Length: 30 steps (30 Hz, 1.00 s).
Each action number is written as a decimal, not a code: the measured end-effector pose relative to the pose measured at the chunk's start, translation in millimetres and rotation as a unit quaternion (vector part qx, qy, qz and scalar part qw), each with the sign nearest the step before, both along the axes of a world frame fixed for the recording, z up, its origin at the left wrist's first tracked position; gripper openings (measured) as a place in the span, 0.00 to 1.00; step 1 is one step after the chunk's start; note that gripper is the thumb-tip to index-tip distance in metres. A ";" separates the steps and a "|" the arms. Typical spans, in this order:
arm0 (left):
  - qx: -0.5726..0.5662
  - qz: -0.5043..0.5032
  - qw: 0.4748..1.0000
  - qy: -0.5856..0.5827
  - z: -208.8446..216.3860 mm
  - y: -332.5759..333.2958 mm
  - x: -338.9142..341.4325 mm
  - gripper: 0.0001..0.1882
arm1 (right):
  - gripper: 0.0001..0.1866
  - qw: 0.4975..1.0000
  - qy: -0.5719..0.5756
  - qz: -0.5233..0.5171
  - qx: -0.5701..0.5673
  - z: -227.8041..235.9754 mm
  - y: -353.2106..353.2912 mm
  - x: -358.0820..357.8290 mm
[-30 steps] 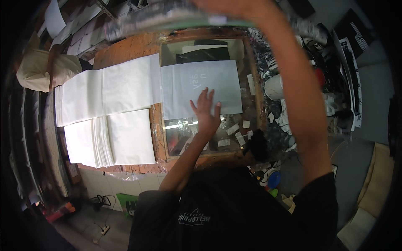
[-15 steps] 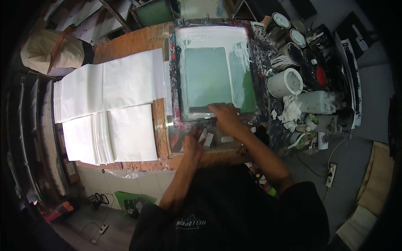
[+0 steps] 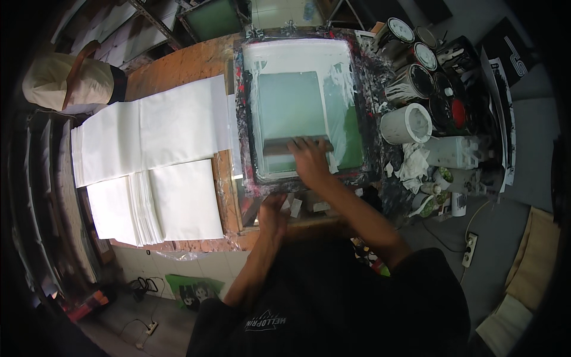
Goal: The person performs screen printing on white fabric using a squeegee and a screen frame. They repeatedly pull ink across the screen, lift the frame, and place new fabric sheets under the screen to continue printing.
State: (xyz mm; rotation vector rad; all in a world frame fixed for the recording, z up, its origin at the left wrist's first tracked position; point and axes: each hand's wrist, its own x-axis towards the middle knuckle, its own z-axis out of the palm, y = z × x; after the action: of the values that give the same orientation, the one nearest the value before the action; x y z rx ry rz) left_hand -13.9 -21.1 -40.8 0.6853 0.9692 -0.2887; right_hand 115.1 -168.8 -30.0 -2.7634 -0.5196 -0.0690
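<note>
My right hand (image 3: 310,163) is closed around a squeegee (image 3: 276,147), which lies crosswise over the near part of a printing screen's green mesh (image 3: 290,104). White ink (image 3: 297,55) is spread along the far end of the mesh and down its right side. At the near edge of the paint-stained screen frame (image 3: 241,113), my left hand (image 3: 272,215) grips the rim, with its fingertips partly hidden there. Clamps (image 3: 290,28) stand at the frame's far edge.
Folded white fabric (image 3: 178,116) lies in stacks on the wooden table (image 3: 178,56) to the left. Ink cans (image 3: 416,81), a white tub (image 3: 407,124) and crumpled paper (image 3: 414,163) crowd the right side. A rack (image 3: 50,202) stands at far left.
The squeegee has moved a little away from the screen's near end, with my right hand on it. The frame's near edge now appears closer to me, and my left hand has come onto it.
</note>
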 end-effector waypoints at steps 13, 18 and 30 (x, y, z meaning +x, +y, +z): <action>-0.003 -0.001 1.000 -0.005 20.7 1.0 6.9 0.07 | 0.27 0.994 0.100 -0.047 -0.026 19.0 -6.7 266.4; 0.022 -0.048 0.998 -0.028 35.1 2.0 11.4 0.09 | 0.27 0.995 0.008 -0.066 -0.076 -6.8 -13.4 288.0; 0.043 -0.073 0.989 -0.123 30.2 18.5 2.2 0.17 | 0.18 0.977 0.205 0.059 0.021 94.0 -58.5 126.0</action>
State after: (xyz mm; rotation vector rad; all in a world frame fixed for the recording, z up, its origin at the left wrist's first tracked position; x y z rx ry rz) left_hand -11.6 -2.6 -10.6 0.8520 0.7006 -0.2840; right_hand 241.1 -227.3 64.1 -2.5949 -0.5576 0.4999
